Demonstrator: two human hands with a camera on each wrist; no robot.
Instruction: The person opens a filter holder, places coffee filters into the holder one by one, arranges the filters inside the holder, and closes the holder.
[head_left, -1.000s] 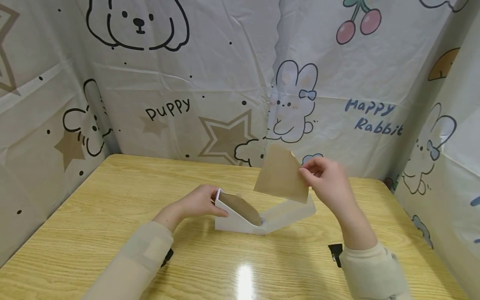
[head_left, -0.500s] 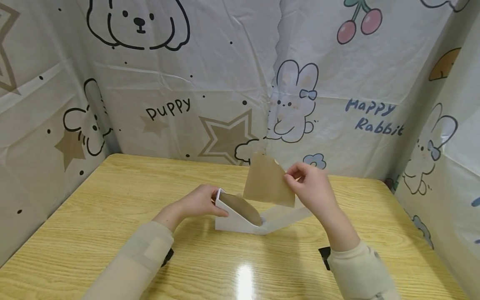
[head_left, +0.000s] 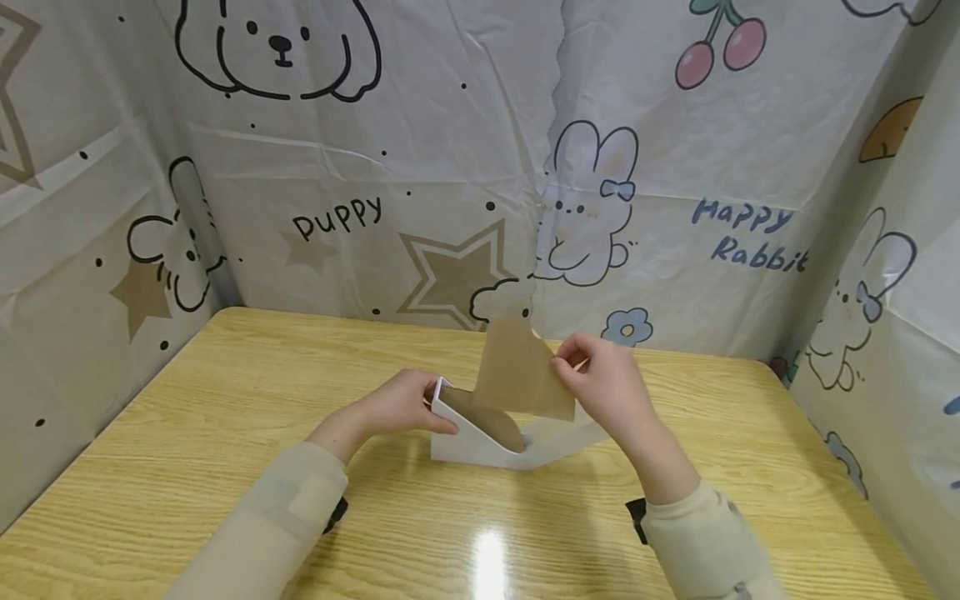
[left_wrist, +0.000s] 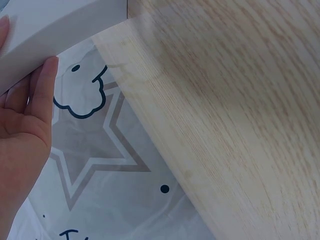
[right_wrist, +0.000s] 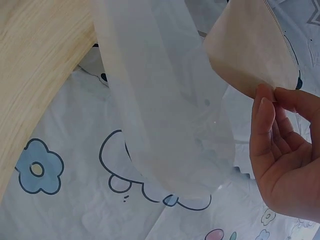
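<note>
My right hand (head_left: 609, 379) pinches a brown paper coffee filter (head_left: 517, 371) by its right edge, between thumb and index finger. In the right wrist view the filter (right_wrist: 252, 47) shows a crimped seam. It hangs above a white box (head_left: 468, 444) with a slanted opening, its lower left corner overlapping the opening. More brown filter paper (head_left: 487, 421) fills the box. My left hand (head_left: 397, 402) grips the tall back end of the box, thumb on the near side. The left wrist view shows that hand (left_wrist: 25, 125) at the white box wall (left_wrist: 65, 25).
A translucent lid (head_left: 566, 442) is swung out to the right from the low end of the box. The wooden table (head_left: 300, 367) ends at a printed cloth backdrop (head_left: 450, 167). Black straps (head_left: 637, 518) show at both sleeves.
My right hand has moved left and slightly down, carrying the coffee filter from above the lid to over the box opening. My left hand and the box stay in place.
</note>
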